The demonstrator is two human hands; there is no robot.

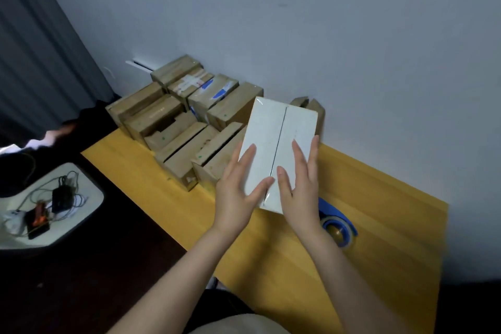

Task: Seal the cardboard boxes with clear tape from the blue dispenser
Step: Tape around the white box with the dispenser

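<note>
A cardboard box (pixel 267 130) with a pale top and a dark centre seam sits on the yellow table (pixel 379 225), lit brightly. My left hand (pixel 238 192) lies flat on its near left flap, fingers spread. My right hand (pixel 301 187) rests flat on the right flap, fingers extended. Neither hand grips anything. The blue tape dispenser (pixel 339 225) with a clear roll stands on the table just right of my right wrist, partly hidden by it.
Several brown cardboard boxes (pixel 179 122) are packed together at the table's far left against the white wall; some carry tape and labels. One open box (pixel 311 106) sits behind the pale one. A white side table (pixel 89 184) with cables and devices stands at left.
</note>
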